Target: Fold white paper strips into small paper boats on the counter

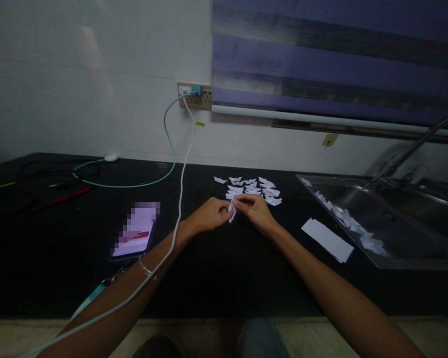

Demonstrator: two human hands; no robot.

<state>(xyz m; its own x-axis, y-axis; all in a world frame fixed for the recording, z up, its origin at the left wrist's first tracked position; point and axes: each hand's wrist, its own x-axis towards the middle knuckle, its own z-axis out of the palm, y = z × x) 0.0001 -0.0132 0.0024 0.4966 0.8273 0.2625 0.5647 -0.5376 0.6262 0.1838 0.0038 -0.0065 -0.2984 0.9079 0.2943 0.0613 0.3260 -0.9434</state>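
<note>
Between my two hands is a small piece of folded white paper (pixel 231 213), pinched from both sides above the black countertop. My left hand (pixel 213 214) grips its left side between thumb and fingers. On the other side, the thumb and fingers of my right hand (pixel 254 211) close on its upper right part. Just beyond my hands, several white paper boats (pixel 252 188) stand in rough rows; my fingers hide some of the nearest ones. A stack of white paper slips (pixel 327 239) lies to the right of my right forearm.
A metal sink (pixel 358 209) with a faucet (pixel 388 179) is at right, more white paper pieces (pixel 353 223) along its left rim. A phone (pixel 136 231) lies left. A white cable (pixel 181 194) crosses over my left forearm from the wall socket (pixel 194 95). Teal cord (pixel 134 185) lies behind.
</note>
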